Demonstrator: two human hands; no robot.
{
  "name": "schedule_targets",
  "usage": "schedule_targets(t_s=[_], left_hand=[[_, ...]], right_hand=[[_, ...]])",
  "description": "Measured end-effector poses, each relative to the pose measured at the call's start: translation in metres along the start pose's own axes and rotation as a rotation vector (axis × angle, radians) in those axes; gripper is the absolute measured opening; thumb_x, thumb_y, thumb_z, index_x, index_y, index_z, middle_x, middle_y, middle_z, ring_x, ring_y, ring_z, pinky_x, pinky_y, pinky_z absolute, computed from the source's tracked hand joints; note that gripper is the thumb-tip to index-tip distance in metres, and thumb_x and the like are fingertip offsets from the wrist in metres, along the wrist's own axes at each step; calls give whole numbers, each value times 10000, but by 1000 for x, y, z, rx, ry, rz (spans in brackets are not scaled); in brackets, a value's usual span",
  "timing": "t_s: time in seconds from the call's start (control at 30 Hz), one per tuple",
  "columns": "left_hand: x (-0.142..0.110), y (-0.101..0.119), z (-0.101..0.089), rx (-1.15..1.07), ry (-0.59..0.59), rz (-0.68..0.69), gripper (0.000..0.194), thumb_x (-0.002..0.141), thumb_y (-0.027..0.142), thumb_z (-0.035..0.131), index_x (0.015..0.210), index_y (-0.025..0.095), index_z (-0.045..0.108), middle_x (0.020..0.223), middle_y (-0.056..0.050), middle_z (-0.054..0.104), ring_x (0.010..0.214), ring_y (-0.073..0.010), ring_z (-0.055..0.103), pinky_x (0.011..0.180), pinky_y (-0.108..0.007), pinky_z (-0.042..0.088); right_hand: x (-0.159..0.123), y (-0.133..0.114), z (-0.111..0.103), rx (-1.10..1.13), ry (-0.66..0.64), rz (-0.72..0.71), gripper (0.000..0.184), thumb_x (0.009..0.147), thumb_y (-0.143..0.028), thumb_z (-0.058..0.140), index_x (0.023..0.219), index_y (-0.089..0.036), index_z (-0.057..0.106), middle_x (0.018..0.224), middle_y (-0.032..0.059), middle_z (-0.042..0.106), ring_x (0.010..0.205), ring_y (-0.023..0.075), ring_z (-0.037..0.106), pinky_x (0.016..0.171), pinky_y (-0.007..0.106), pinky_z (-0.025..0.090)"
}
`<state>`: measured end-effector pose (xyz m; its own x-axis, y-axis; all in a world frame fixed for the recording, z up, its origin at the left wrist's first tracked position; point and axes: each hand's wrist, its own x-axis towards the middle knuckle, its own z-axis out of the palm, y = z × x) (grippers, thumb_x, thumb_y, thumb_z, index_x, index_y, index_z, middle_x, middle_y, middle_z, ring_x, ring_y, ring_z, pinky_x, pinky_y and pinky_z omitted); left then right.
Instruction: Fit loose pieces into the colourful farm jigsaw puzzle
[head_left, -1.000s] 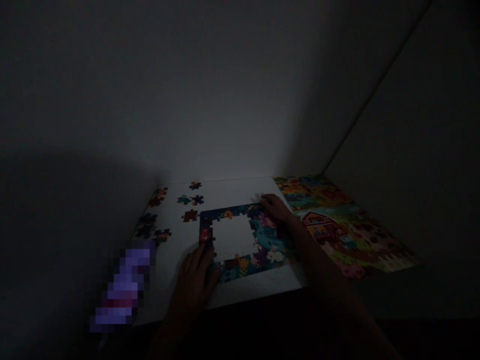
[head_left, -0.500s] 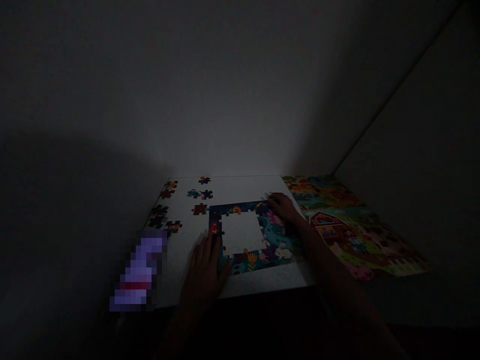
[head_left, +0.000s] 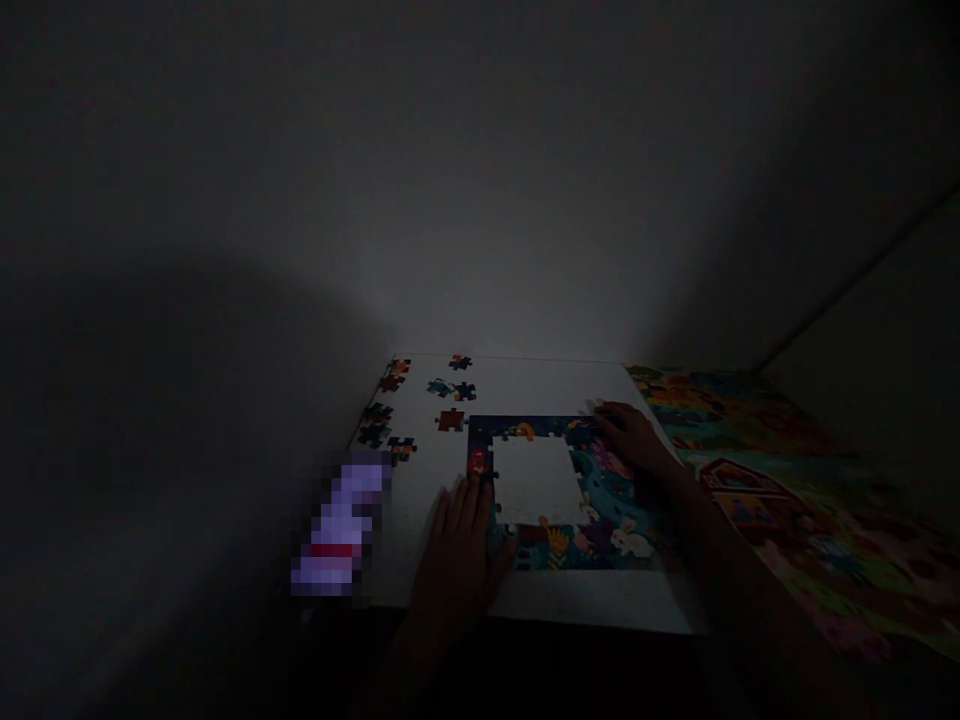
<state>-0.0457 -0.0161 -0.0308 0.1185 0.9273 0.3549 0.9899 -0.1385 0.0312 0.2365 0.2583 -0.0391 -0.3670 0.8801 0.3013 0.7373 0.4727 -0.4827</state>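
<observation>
A partly joined jigsaw puzzle (head_left: 619, 510) lies flat on the white table, its pieces forming a frame around a bare middle. Rabbits, plants and a dark blue top edge show on it. My left hand (head_left: 461, 540) rests palm down along the puzzle's left edge, fingers stretched out. At the upper right corner, my right hand (head_left: 628, 432) lies over the edge with fingers extended. Neither hand grips a piece that I can see. A loose brown puzzle piece (head_left: 451, 420) sits just left of the puzzle's top left corner.
Several loose puzzle pieces (head_left: 376, 424) lie along the table's (head_left: 547, 385) left side and back. To the right is a colourful farm picture (head_left: 757, 500). A blurred-out, glowing purple patch (head_left: 341, 525) covers something at the left edge. A wall rises behind; the light is dim.
The view has turned left, so everything appears shifted to the right. Both hands stay on the puzzle's edges, and the loose pieces keep their places on the table.
</observation>
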Motion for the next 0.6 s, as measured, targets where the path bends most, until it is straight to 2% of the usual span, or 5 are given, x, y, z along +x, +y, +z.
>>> schedule_targets(t_s=[0.27,0.47,0.53,0.6], left_hand=[[-1,1,-3,-19,-3,-10,674,982,516,402,1498,94,305,1560,-188,290,1445,-316,281,1126,-522,346],[-2,2,-4,-19,9,-8,670,983,509,405,1498,93,301,1547,-174,330,1447,-310,279,1118,-512,361],[-2,2,-5,-24,7,-8,676,983,506,405,1506,95,283,1552,-176,320,1446,-313,281,1113,-512,367],[-1,3,-6,-27,-1,-17,676,985,504,401,1513,104,267,1557,-172,311,1446,-310,281,1113,-516,366]], right_hand=[[0,-2,0,-15,-11,16,411,864,-477,489,1044,-182,711,1215,166,659,1127,303,611,997,465,463],[-2,-1,-3,-50,-17,-15,421,881,-482,463,1055,-179,700,1180,157,673,1111,300,618,982,456,476],[0,-11,-5,-103,-19,-1,401,884,-459,472,1073,-184,696,1191,153,666,1109,306,617,976,463,477],[6,-34,-5,-152,-26,6,376,892,-424,484,1110,-195,687,1226,148,650,1126,313,608,984,478,466]])
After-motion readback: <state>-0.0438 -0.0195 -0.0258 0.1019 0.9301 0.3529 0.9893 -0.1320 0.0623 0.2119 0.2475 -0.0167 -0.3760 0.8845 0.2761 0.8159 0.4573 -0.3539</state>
